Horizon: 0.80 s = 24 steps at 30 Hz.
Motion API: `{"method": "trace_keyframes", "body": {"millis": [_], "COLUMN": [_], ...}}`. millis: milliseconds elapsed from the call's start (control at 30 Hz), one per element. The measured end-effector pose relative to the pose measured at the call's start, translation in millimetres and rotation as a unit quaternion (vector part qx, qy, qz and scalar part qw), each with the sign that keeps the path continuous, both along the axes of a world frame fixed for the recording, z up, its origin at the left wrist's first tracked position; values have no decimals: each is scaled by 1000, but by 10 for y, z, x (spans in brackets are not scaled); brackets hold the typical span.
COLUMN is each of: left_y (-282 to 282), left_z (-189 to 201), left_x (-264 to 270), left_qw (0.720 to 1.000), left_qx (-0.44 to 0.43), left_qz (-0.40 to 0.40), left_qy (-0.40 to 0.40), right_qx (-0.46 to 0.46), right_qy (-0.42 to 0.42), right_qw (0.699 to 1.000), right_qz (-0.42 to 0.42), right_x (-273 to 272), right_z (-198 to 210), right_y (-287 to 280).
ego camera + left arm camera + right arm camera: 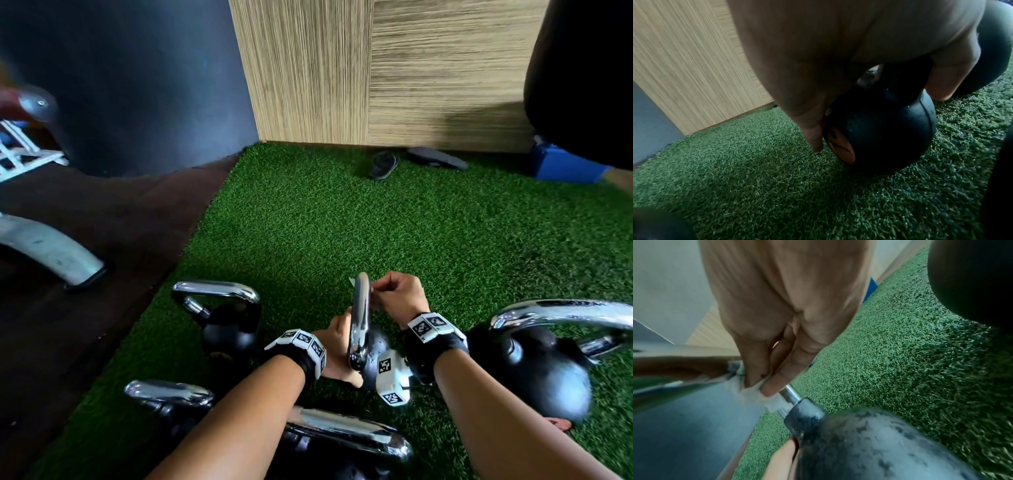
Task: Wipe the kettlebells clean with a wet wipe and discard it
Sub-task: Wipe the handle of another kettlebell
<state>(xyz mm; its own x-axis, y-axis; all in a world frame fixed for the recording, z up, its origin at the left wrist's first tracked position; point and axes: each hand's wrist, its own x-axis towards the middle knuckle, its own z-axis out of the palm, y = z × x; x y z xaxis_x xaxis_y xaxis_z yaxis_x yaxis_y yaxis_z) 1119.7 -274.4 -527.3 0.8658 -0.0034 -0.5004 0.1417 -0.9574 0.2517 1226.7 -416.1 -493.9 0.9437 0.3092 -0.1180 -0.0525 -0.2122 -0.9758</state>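
A small black kettlebell [376,346] with a chrome handle [360,308] stands on green turf in the middle of the head view. My left hand [337,346] grips its ball from the left; in the left wrist view the fingers [813,134] and thumb [945,84] curl around the ball [884,129], which has an orange label [840,146]. My right hand [383,294] pinches a white wet wipe [754,391] against the upper part of the handle [791,394]. Most of the wipe is hidden behind the fingers.
Other chrome-handled kettlebells stand around: one to the left [222,315], two near my forearms [171,397] [342,435], and a large one to the right [541,370]. Dark sandals [383,164] and a blue object [565,164] lie by the wood-panel wall [376,68]. A metal bench leg [51,250] is at left.
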Motion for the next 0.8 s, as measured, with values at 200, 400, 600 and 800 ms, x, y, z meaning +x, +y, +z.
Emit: {"method": "trace_keyframes", "body": {"millis": [200, 400, 600, 800], "left_y": [-4, -28, 7, 83], "left_z": [10, -7, 27, 69], "left_x": [12, 3, -15, 96], "left_qw": [999, 1000, 997, 995], "left_qx": [-30, 0, -38, 60], "left_qz": [0, 2, -48, -66], "left_qy": [-18, -30, -46, 43], "right_qx": [-15, -136, -264, -284], "right_qy": [64, 45, -11, 120], "right_qw": [998, 990, 963, 933], "right_qz": [-18, -6, 50, 184], "right_x": [-10, -109, -228, -430], "right_z": [65, 92, 225, 508], "right_y": [65, 83, 83, -129]}}
